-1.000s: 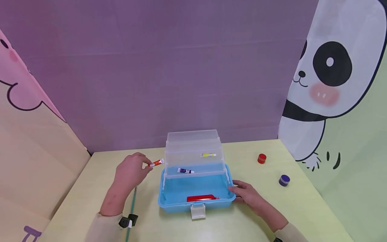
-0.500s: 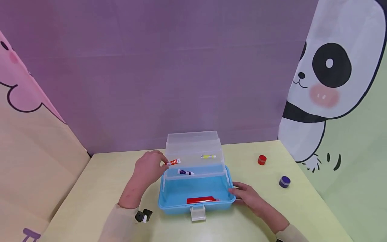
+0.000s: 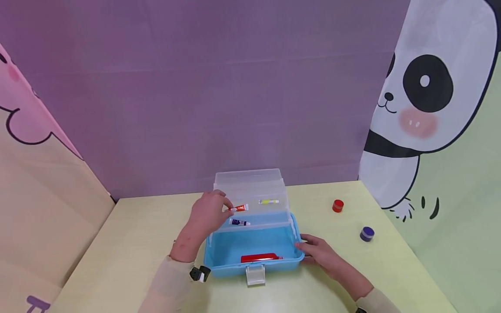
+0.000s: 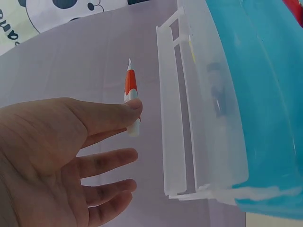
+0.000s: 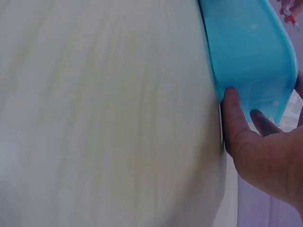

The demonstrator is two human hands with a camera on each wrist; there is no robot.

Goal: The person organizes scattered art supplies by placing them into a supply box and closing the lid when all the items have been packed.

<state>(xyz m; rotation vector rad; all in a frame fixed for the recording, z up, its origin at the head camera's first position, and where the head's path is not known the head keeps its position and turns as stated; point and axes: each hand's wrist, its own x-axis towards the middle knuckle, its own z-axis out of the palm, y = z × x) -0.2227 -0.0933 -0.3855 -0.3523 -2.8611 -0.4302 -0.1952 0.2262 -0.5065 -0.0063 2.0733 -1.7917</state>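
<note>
My left hand (image 3: 207, 215) pinches a small orange-red paint tube (image 3: 240, 208) between thumb and fingertip, over the left part of the box's translucent tray (image 3: 250, 188). In the left wrist view the tube (image 4: 130, 82) points upward, apart from the tray, and the other fingers are spread loosely. A dark blue paint tube (image 3: 239, 222) and a yellow paint tube (image 3: 268, 201) lie in the tray. The blue storage box (image 3: 250, 241) stands open. My right hand (image 3: 322, 254) grips its right wall, thumb at the rim and fingers outside. A red tube-shaped bottle (image 3: 260, 257) lies inside near the front.
A red jar (image 3: 338, 206) and a purple jar (image 3: 367, 234) stand on the table (image 3: 148, 230) right of the box. A white latch (image 3: 255, 275) hangs from the box front. Behind the table rises a purple backdrop (image 3: 188, 108).
My left hand has moved right with the orange-red tube, from beside the box to over the tray. My right hand stays on the box wall. The green stick near my left forearm is now hidden.
</note>
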